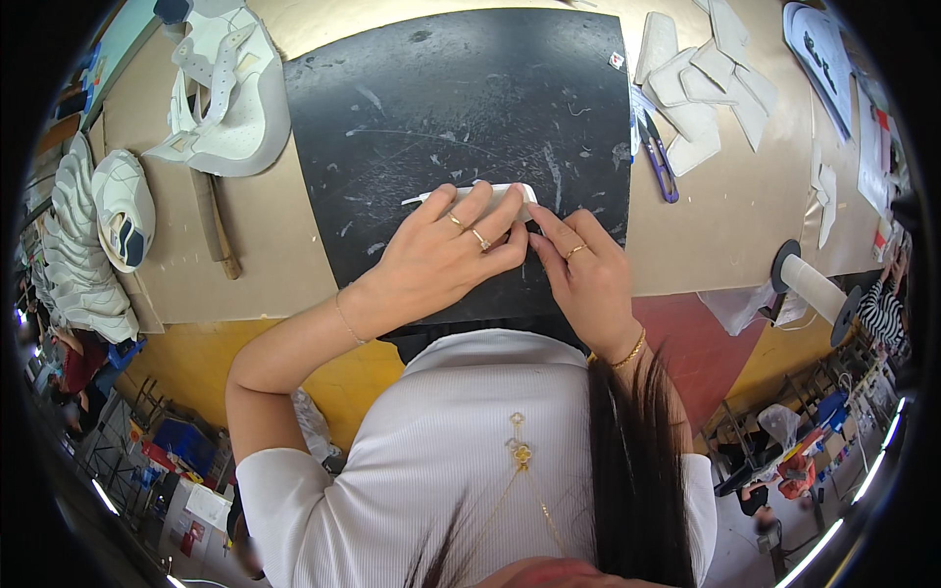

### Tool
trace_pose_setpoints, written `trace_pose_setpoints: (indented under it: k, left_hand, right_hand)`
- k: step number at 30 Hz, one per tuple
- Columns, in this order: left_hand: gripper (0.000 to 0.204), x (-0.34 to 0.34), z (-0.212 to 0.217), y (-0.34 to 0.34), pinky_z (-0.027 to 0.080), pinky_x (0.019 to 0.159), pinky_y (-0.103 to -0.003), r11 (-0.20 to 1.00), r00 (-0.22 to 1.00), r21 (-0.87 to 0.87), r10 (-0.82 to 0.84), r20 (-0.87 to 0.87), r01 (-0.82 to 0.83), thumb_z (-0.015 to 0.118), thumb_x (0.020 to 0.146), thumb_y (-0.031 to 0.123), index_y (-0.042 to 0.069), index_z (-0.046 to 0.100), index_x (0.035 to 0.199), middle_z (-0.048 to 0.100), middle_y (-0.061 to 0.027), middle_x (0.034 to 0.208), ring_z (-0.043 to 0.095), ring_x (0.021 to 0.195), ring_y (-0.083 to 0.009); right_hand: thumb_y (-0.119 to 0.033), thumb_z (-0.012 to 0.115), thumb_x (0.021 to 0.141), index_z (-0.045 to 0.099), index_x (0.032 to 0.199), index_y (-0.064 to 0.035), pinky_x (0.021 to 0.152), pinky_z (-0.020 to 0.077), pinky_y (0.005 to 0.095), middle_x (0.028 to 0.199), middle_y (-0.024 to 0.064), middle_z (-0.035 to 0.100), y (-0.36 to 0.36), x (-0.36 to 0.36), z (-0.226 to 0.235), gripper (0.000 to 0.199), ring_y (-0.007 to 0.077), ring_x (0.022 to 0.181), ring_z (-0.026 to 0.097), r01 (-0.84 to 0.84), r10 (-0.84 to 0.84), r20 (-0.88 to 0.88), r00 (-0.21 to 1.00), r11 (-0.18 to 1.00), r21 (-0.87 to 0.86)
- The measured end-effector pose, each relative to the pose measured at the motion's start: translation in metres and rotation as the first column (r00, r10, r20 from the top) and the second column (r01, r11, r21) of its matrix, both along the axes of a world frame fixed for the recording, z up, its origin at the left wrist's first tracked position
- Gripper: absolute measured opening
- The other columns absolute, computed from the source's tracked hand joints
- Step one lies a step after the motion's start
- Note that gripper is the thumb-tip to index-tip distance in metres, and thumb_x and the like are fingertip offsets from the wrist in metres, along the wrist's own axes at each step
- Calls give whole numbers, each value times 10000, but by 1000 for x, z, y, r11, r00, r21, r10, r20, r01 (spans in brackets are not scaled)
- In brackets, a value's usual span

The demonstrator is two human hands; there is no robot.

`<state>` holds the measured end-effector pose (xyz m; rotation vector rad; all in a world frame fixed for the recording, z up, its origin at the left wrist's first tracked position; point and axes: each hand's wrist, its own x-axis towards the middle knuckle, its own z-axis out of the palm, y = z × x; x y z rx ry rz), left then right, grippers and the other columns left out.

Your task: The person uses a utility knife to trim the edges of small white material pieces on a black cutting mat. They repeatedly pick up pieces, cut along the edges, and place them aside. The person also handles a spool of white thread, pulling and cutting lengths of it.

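A small white padded piece (502, 192) lies on the black cutting mat (441, 98), close to its near edge. My left hand (451, 240) rests over it, with bent fingertips pressing it against the mat and covering much of it. At its right end is my right hand (588, 265), thumb and index finger closed around the corner. Whatever sits between those two fingertips is too small to make out. A thin pale strip sticks out from the piece's left end.
White shoe uppers (240, 127) and a wooden-handled tool (213, 225) lie left of the mat, beside a row of stacked uppers (83, 245). To the right are cut white pieces (696, 83), purple-handled snips (661, 162) and a thread spool (816, 292) at the table edge.
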<state>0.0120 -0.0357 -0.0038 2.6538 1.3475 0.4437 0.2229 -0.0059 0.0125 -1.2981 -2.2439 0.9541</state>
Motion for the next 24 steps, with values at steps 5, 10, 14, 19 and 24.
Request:
trace_pose_setpoints:
  k: [5, 10, 14, 19, 24]
  left_hand:
    - [278, -1, 1, 0, 507, 883, -408, 1000, 1000, -4, -9, -7, 8, 708, 876, 155, 147, 610, 1136, 541, -85, 1427, 587, 1140, -275]
    - [288, -2, 0, 0, 510, 882, -402, 1000, 1000, -5, -15, -8, 15, 711, 875, 152, 151, 607, 1143, 535, -86, 1440, 588, 1143, -275]
    - [284, -2, -1, 0, 507, 886, -403, 1000, 1000, -9, -19, -7, 19, 706, 877, 155, 151, 609, 1144, 536, -88, 1444, 591, 1138, -275]
    - [298, -4, 1, 3, 500, 888, -392, 999, 999, -35, -28, 16, 29, 703, 867, 165, 128, 605, 1146, 557, -97, 1438, 603, 1131, -270]
    - [326, -11, 1, 12, 495, 898, -397, 993, 993, -27, -115, 38, 116, 701, 849, 167, 99, 600, 1151, 574, -99, 1429, 615, 1121, -267]
  right_hand:
    - [-71, 737, 891, 698, 1225, -31, 638, 512, 369, 823, 72, 544, -1, 0, 0, 339, 248, 690, 602, -21, 21, 36, 999, 1000, 22]
    - [-34, 742, 881, 706, 1244, -48, 623, 495, 353, 830, 69, 557, -2, 0, -2, 365, 223, 680, 586, -12, 10, 47, 999, 999, 30]
    - [-81, 756, 870, 711, 1197, -28, 639, 513, 365, 825, 69, 536, -2, -2, -2, 334, 241, 694, 606, -17, 14, 62, 998, 999, 50]
    - [-74, 751, 868, 714, 1203, -33, 631, 508, 358, 816, 68, 518, -2, -2, -1, 339, 234, 682, 594, -21, 18, 78, 997, 999, 48]
    - [-40, 721, 904, 711, 1263, -53, 613, 478, 366, 816, 72, 537, -2, -3, 4, 360, 230, 671, 571, -25, 24, 120, 992, 1000, 11]
